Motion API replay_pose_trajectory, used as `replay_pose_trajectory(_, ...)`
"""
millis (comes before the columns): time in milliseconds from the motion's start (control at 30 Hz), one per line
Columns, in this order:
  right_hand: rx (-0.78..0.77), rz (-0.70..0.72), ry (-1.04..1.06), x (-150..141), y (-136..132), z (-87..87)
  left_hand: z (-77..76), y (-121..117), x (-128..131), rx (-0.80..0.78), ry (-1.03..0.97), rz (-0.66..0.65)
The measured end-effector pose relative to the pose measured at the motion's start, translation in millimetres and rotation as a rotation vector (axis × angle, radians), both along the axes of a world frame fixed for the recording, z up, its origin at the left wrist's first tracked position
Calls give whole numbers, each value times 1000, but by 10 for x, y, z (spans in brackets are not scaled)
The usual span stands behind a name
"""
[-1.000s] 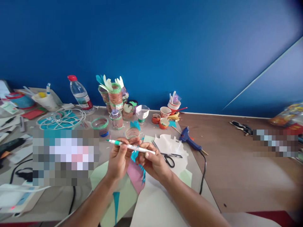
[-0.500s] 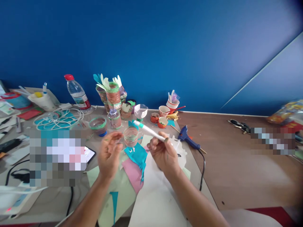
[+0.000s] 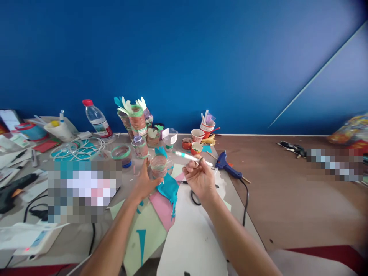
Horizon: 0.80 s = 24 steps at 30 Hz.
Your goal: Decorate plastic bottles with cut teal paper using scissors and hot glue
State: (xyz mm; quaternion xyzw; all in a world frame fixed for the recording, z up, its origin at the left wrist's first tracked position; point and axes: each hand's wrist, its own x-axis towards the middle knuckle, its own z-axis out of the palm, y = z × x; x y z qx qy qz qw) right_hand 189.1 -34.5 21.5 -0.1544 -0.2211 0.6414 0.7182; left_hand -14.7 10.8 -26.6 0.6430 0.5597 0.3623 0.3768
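My right hand (image 3: 200, 178) holds a white marker with a teal band (image 3: 186, 155) in closed fingers, its tip pointing left above the table. My left hand (image 3: 146, 183) is spread around the near left side of a clear plastic cup (image 3: 158, 165), thumb in front and fingers on the left. I cannot tell whether it grips the cup. Blue paper (image 3: 160, 151) stands up at the cup's far rim. Below the hands lie cut blue paper (image 3: 169, 191), a pink sheet (image 3: 161, 207) and a pale green sheet (image 3: 135, 245).
A blue glue gun (image 3: 228, 165) with a black cord lies right of the hands. Decorated containers (image 3: 138, 122), a red-capped bottle (image 3: 97, 120) and paper cups (image 3: 197, 135) line the wall. White cable (image 3: 77, 149) is coiled at left. Black scissors (image 3: 195, 198) lie partly under my right hand.
My left hand has moved from the air beside the cup to the cup's side, its fingers spreading. My right hand has tilted the marker flatter. The view has shifted slightly.
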Motion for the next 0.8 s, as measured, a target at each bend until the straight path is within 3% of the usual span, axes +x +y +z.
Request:
replay_pose_trajectory(133, 86, -97, -200, -76, 50, -75, -34, 43, 74, 71, -41, 10)
replay_pose_trajectory(300, 204, -347, -684, -116, 36, -213, 47, 0, 116, 168, 15, 33)
replay_pose_trajectory(467, 324, -476, -1097, -175, -43, -292, 122, -123, 154, 224, -116, -120)
replay_pose_trajectory(633, 334, -443, -1120, -254, -91, -307, 162, -224, 213, 186, -316, -277)
replay_pose_trajectory(800, 300, -459, -1072, -262, -88, -332, 288, -306, 245, 136, -332, -275)
